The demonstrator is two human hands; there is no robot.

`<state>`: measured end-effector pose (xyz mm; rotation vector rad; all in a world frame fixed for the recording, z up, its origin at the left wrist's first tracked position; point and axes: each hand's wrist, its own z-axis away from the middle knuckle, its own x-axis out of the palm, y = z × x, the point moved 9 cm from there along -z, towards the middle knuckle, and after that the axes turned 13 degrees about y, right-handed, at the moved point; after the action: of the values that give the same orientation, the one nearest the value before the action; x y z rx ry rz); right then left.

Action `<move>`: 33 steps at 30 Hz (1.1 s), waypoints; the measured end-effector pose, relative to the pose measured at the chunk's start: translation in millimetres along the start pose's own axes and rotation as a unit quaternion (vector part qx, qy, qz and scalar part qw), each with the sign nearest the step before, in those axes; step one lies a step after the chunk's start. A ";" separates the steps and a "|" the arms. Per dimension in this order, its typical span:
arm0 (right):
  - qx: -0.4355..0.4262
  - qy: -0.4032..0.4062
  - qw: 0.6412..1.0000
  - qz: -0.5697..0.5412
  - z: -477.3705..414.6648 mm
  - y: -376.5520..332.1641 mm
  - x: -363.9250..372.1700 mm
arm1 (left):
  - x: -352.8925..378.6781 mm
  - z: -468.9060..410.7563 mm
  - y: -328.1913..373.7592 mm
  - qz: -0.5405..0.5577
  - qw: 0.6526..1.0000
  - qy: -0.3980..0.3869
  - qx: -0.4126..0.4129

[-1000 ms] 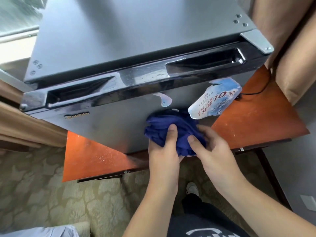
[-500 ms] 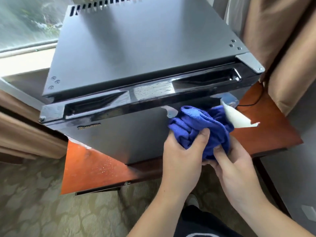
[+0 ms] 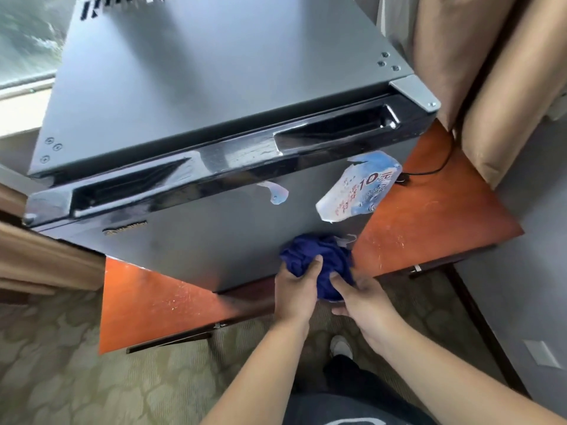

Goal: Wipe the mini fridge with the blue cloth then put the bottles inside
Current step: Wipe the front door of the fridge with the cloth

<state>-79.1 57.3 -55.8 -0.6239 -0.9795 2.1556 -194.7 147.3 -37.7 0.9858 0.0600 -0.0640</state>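
The dark grey mini fridge (image 3: 196, 96) stands with its door shut on an orange-brown wooden table (image 3: 429, 222). A bunched blue cloth (image 3: 325, 259) is pressed against the lower right of the door front. My left hand (image 3: 296, 291) grips the cloth from the left, thumb on top. My right hand (image 3: 362, 299) holds it from the right and below. A half-peeled blue-and-white sticker (image 3: 359, 188) hangs off the door above the cloth. No bottles are in view.
A black cable (image 3: 429, 171) lies on the table right of the fridge. Tan curtains (image 3: 491, 72) hang close on the right, a window (image 3: 27, 38) is at the far left. Patterned carpet (image 3: 76, 363) and my shoe (image 3: 340, 348) are below.
Both hands have dragged the cloth down from under the door handle to the door's lower edge. The sticker, folded by the cloth half a second ago, hangs free again.
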 end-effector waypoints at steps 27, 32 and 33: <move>-0.030 0.094 0.995 -0.028 -97.4 8.3 -110.3 | 162.0 -21.4 -58.2 -0.099 0.995 -0.020 -0.021; -0.051 0.064 0.996 0.024 -95.9 4.6 -93.3 | 127.5 -23.6 -68.3 -0.059 0.996 0.023 -0.064; -0.056 0.043 0.997 0.033 -92.0 6.2 -85.5 | 114.4 -22.6 -68.0 -0.053 0.996 0.034 -0.064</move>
<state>34.5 33.1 -103.9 -0.8071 -1.0526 2.1225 -86.7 125.7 -115.7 0.8569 0.1765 -0.1233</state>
